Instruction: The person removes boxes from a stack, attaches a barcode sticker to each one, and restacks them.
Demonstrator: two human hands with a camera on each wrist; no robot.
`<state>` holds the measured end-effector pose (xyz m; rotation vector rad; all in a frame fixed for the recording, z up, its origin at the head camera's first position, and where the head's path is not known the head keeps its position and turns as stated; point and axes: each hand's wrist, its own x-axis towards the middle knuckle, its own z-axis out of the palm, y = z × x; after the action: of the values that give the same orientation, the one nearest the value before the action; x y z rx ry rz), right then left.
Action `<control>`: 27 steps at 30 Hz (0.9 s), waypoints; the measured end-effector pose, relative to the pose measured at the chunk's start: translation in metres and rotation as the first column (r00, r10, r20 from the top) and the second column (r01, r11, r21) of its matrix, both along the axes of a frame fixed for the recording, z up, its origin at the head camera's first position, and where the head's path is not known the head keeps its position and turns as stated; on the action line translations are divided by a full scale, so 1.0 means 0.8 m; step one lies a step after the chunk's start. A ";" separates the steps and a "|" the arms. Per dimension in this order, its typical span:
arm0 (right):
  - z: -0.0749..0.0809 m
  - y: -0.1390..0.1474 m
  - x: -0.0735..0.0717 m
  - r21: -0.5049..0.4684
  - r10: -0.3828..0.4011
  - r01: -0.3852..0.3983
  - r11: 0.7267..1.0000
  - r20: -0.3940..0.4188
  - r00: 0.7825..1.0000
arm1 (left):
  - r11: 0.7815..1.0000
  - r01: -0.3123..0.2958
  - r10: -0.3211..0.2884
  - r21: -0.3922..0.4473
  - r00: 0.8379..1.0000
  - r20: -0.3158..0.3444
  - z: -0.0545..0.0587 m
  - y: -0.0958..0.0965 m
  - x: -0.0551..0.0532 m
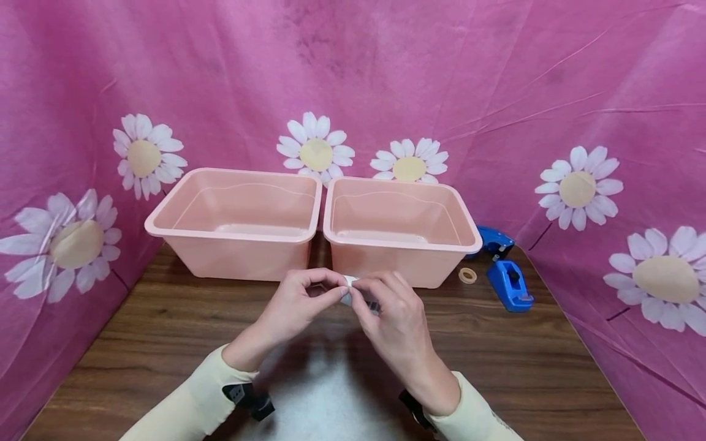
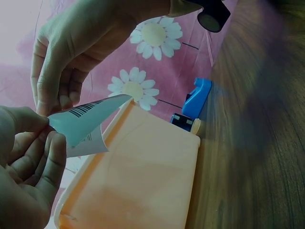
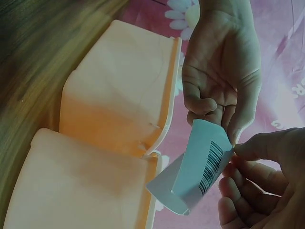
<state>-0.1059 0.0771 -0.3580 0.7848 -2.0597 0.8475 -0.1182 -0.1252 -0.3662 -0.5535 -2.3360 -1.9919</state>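
Over the table, in front of the right bin, both hands meet at a white barcode label [image 3: 196,164]. It is bent over into a loose curl, with black bars printed on one face. My left hand [image 1: 289,306] pinches one edge of the label between thumb and fingers. Right beside it, my right hand [image 1: 398,321] pinches the same edge with thumb and index finger, fingertips close to the left ones. In the left wrist view the label [image 2: 86,124] spreads away from the fingertips toward the bin's side. The head view shows only a small white part of it.
Two pink plastic bins, a left one [image 1: 237,260] and a right one [image 1: 386,266], stand side by side on the wooden table [image 1: 496,380]. To their right are a blue tape dispenser [image 1: 510,288], a tan tape roll [image 1: 467,275] and another blue object [image 1: 493,237] partly behind the bin.
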 end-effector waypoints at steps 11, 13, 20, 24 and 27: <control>-0.001 -0.001 0.000 -0.004 0.004 -0.004 1.000 -0.023 1.000 | 0.999 0.022 -0.023 -0.040 0.999 -0.044 -0.003 0.002 0.000; -0.001 -0.001 -0.001 -0.007 0.004 -0.004 1.000 -0.026 1.000 | 0.999 0.019 -0.021 -0.039 0.999 -0.038 -0.003 0.002 0.000; 0.000 0.001 -0.003 -0.035 -0.006 0.004 0.999 -0.034 0.999 | 0.998 -0.043 0.043 -0.043 0.999 0.003 -0.001 0.004 0.001; 0.000 0.002 -0.003 -0.066 -0.005 0.003 0.998 -0.026 1.000 | 0.994 -0.082 0.084 -0.067 0.996 0.029 -0.003 0.004 0.000; -0.001 0.002 -0.002 -0.088 -0.007 0.004 0.996 -0.028 1.000 | 0.992 -0.101 0.105 -0.082 0.994 0.041 -0.004 0.004 -0.001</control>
<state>-0.1078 0.0788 -0.3584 0.7384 -1.9854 0.9126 -0.1187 -0.1223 -0.3697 -0.3859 -2.4253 -1.8946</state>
